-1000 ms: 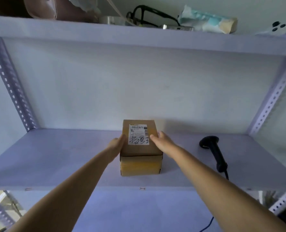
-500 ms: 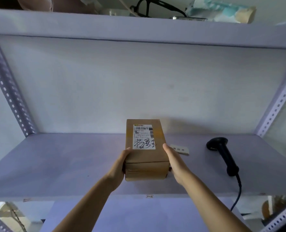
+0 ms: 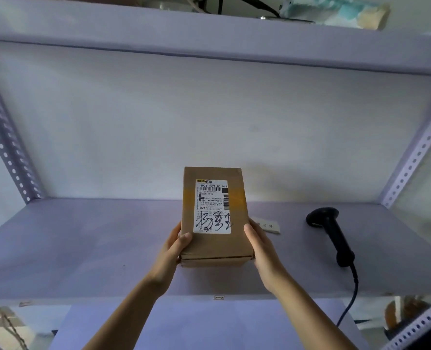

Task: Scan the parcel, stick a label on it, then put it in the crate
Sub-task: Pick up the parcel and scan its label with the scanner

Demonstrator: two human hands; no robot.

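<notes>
Left hand (image 3: 172, 251) and right hand (image 3: 261, 248) clasp the labelled parcel (image 3: 215, 218) above the shelf (image 3: 83, 248); scanner (image 3: 331, 233) at three o'clock.

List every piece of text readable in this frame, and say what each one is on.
"502B P021-00 044": top of the shipping label on the parcel.
"P021": label's left side.
Label's fine print and black handwriting: not legible.
Small white tag on the shelf: characters too blurred.
</notes>
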